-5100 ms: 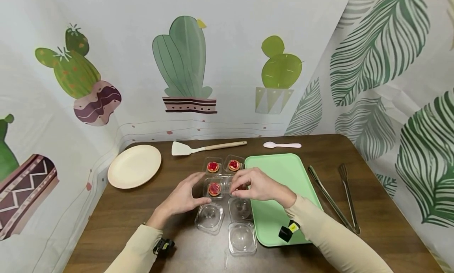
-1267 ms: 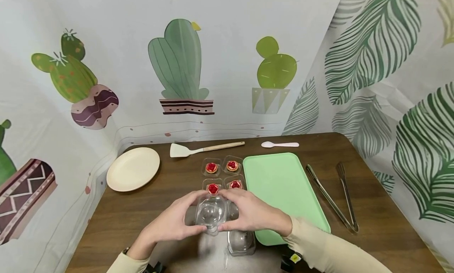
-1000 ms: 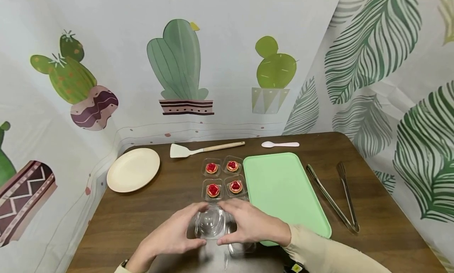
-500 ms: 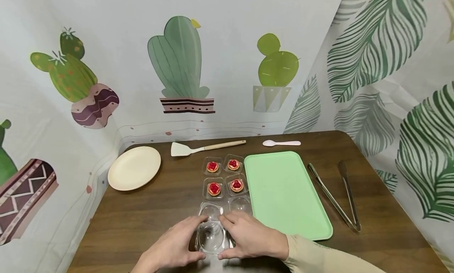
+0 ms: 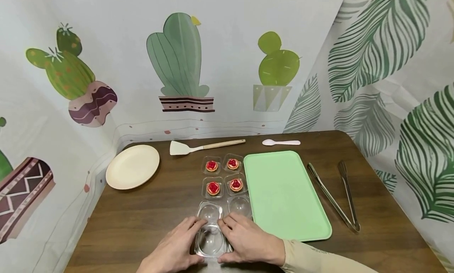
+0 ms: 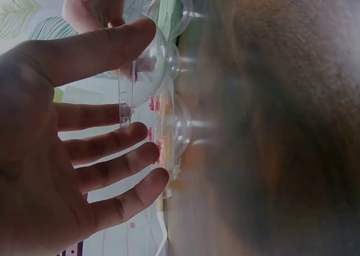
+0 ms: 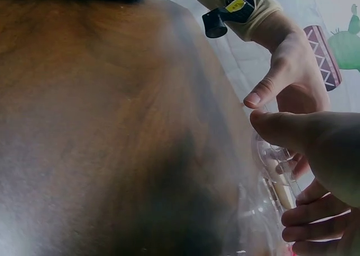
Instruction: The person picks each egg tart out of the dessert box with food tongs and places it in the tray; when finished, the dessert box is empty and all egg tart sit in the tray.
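Note:
Both hands hold one clear, square plastic lid (image 5: pixel 210 243) with a rounded dome, low over the near part of the table. My left hand (image 5: pixel 177 241) grips its left edge, thumb at the near side and fingers at the far side. On the opposite edge, my right hand (image 5: pixel 246 239) grips it in the same way. Another clear domed lid (image 5: pixel 209 212) lies just beyond, and one more clear lid (image 5: pixel 239 205) is partly behind the right fingers. Farther back, red-topped tarts (image 5: pixel 213 188) sit in open clear trays in two rows.
A light green tray (image 5: pixel 287 194) lies right of the tarts, with metal tongs (image 5: pixel 333 198) beyond it. A cream plate (image 5: pixel 133 166) is at the left. Along the back are a white spatula (image 5: pixel 207 147) with a wooden handle and a pale pink spoon (image 5: pixel 281 142).
Five seconds ago the right hand was at the fourth tart, the left beside the third. Since then both hands took the clear lid and brought it lower and nearer, uncovering the front tarts and another lid.

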Motion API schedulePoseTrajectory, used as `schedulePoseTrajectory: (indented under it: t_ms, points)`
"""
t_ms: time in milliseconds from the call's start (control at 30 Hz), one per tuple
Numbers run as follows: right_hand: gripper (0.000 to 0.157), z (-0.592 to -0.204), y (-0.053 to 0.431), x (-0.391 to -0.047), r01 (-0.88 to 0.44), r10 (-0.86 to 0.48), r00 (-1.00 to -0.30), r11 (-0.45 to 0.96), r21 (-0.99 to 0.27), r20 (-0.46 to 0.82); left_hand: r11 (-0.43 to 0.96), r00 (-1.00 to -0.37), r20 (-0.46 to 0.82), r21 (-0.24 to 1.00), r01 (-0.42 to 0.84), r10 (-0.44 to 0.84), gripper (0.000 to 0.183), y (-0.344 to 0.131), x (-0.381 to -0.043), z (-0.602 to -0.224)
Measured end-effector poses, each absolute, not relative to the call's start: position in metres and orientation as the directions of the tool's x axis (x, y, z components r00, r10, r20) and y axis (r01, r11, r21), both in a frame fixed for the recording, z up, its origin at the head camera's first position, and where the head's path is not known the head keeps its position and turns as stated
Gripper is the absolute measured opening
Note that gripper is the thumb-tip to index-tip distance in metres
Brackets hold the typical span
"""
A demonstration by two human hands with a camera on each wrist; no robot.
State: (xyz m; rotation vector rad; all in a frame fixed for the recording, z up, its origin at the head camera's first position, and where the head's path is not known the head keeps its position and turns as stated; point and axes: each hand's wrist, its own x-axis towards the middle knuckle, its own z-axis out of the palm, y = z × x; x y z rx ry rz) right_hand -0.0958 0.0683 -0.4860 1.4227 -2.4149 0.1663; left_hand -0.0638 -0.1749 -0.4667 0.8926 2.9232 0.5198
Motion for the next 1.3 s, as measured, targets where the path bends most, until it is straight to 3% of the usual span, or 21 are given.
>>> schedulePoseTrajectory:
  t_ms: [467, 1300]
  points:
    - [0.09, -0.497, 0.063, -0.092, -0.85, -0.832, -0.464, 0.515, 0.111, 0.303, 0.84, -0.857, -0.104, 0.286, 0.461, 0.505, 0.088, -0.172, -0.062, -0.476]
    - [0.089, -0.502, 0.063, -0.093, -0.843, -0.831, -0.482, 0.526, 0.112, 0.277, 0.836, -0.854, 0.014, 0.199, 0.512, 0.52, 0.091, -0.169, -0.06, -0.486]
